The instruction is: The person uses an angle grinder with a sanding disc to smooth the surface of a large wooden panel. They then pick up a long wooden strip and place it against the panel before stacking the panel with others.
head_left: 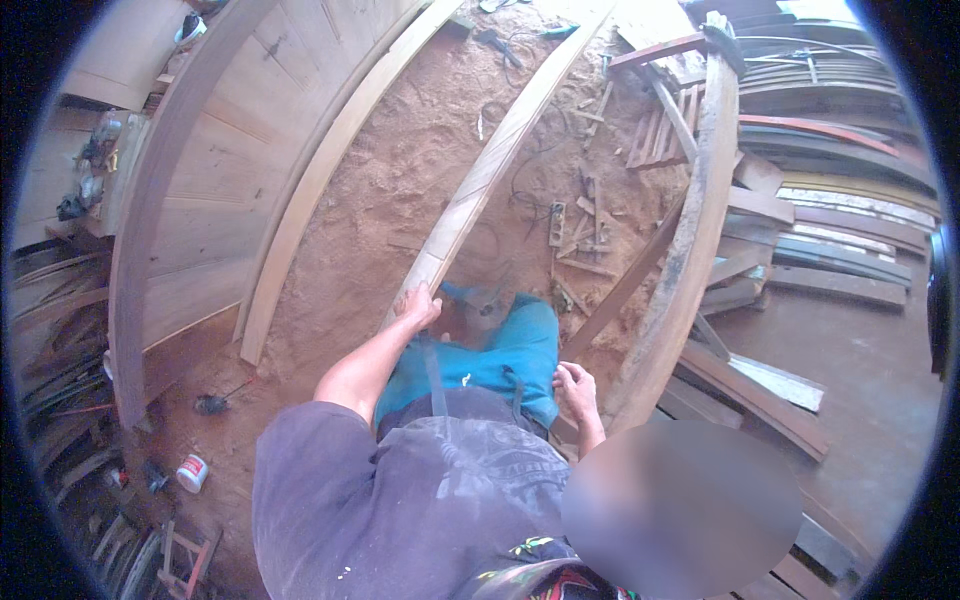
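A long, pale wooden plank (480,185) runs from my lap away toward the top of the view. My left hand (418,306) is closed around its near end, fingers over the edge. Diagonal grain or lines mark the plank's upper face. Beside my right thigh, my right hand (575,390) is held with its fingers curled in, apart from the plank. Whatever it may hold is too small or hidden to make out. Past my knees, a blue and grey object (485,305) lies partly hidden on the reddish ground.
At left stands a large wooden panel (215,235) with a pale board (330,165) alongside. A thick weathered beam (690,235) rises at right, before stacked boards (830,220). Wood scraps (585,225) and cords litter the dusty ground. A white tub (192,473) sits lower left.
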Available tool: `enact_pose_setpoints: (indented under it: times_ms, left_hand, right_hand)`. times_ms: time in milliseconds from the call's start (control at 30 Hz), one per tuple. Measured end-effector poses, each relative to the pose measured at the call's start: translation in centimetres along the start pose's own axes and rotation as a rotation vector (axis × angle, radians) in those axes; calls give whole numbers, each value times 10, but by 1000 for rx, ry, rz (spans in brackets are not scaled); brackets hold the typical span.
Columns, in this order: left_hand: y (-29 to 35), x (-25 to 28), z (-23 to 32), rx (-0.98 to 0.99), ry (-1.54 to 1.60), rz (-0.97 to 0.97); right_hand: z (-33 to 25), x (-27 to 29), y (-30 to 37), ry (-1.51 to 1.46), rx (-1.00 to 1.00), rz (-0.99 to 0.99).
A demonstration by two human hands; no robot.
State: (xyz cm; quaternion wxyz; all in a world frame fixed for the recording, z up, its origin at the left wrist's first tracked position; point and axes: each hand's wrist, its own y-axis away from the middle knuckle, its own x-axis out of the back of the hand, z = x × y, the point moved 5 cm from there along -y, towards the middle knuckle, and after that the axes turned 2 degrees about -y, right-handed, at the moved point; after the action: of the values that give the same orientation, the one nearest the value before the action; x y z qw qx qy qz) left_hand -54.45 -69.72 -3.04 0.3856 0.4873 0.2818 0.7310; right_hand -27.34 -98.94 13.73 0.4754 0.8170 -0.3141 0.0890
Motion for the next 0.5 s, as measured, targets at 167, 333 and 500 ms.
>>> enact_pose_setpoints:
  times_ms: [167, 333, 500]
  left_hand:
    - [-13, 10, 31, -115, 45, 83]
    - [-24, 13, 50, -68, 88, 40]
    - [-25, 23, 61, 29, 66, 45]
  right_hand:
    - [-57, 56, -41, 131, 91, 105]
    - [-105, 73, -91, 121, 135, 60]
    - [-160, 58, -155, 194, 51, 0]
